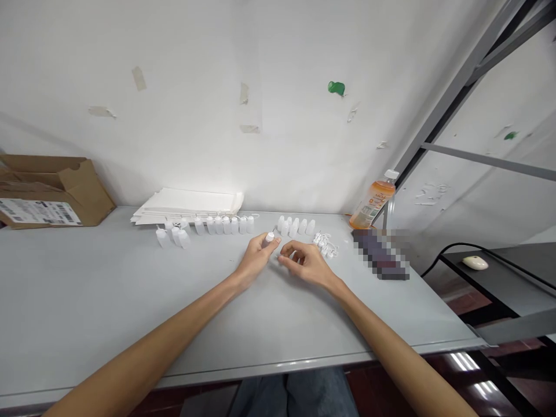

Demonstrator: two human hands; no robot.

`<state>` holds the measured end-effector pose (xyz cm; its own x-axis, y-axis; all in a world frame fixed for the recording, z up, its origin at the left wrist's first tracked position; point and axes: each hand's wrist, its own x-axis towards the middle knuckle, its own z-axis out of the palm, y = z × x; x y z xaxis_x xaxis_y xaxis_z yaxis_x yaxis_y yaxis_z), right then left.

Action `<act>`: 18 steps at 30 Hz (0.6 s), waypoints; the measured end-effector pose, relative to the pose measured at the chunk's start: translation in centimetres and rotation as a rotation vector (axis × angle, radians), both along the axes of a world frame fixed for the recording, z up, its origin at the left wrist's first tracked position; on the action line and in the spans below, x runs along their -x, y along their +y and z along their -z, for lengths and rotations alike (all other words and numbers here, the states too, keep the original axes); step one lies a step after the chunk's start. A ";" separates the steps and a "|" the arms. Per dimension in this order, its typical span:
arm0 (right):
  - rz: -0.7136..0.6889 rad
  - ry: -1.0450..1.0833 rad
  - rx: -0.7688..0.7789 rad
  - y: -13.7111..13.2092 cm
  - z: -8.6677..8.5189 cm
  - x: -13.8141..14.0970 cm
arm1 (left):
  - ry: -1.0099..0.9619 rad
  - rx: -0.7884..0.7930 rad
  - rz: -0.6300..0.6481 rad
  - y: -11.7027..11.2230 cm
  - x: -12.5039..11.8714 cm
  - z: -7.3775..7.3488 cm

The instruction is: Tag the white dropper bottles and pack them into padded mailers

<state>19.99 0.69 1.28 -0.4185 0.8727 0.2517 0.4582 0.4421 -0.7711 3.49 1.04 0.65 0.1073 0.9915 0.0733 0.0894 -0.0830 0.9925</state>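
"Forearms [152, 341] fill the near edge of my feed. What's the left hand [256, 260] got?"

"Small white bottle [270, 237], pinched in its fingertips, slightly tilted, above the grey table [87, 278]."

"Right hand [306, 263]?"

"Half open, curled just beside it, seemingly empty, though the view's too small to be sure. More white bottles [226, 225] stand farther off."

matt white plastic bottles [226, 225], corrugated cardboard box [82, 194]

Bright, even light, with glare pooling on the white wall [212, 168] at upper center — only a faint shadow under the right hand [306, 263]; frame edges bowed by wide-angle distortion.
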 end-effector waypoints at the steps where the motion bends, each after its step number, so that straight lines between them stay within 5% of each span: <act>1: 0.001 -0.005 0.006 -0.1 0.1 0.2 | -0.018 0.008 -0.012 -0.1 -0.1 0.0; 12: 0.060 0.233 0.086 0.0 -0.2 0.5 | 0.045 0.000 -0.053 0.0 0.0 0.3; 18: 0.095 0.426 0.169 0.4 -1.0 -0.1 | 0.114 0.009 0.069 0.1 0.1 0.5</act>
<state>20.06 1.08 2.30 -0.2245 0.9457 0.2349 0.1177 0.2656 -0.9569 3.41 1.19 0.14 0.1821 0.9821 0.0480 0.1957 -0.0841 0.9771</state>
